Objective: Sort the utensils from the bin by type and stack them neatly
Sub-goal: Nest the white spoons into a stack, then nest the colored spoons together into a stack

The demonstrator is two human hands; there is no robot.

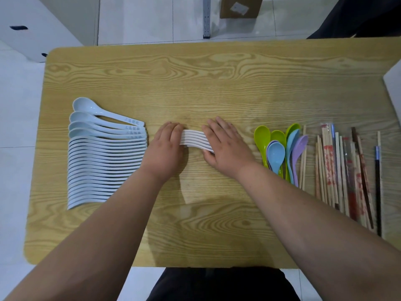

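Observation:
A small stack of white spoons lies on its side at the middle of the wooden table. My left hand curls over the stack's left end. My right hand covers the right end, with its fingers over the top and its thumb underneath. To the left lies a long row of several pale blue-white soup spoons, nested on their sides. At the right lie several green, blue and purple plastic spoons, and beyond them several chopsticks, some of them in paper wrappers.
A white bin's corner shows at the table's right edge. Beyond the far edge are a white cabinet, a metal leg and a cardboard box on the tiled floor. A dark-clothed person stands at the top right.

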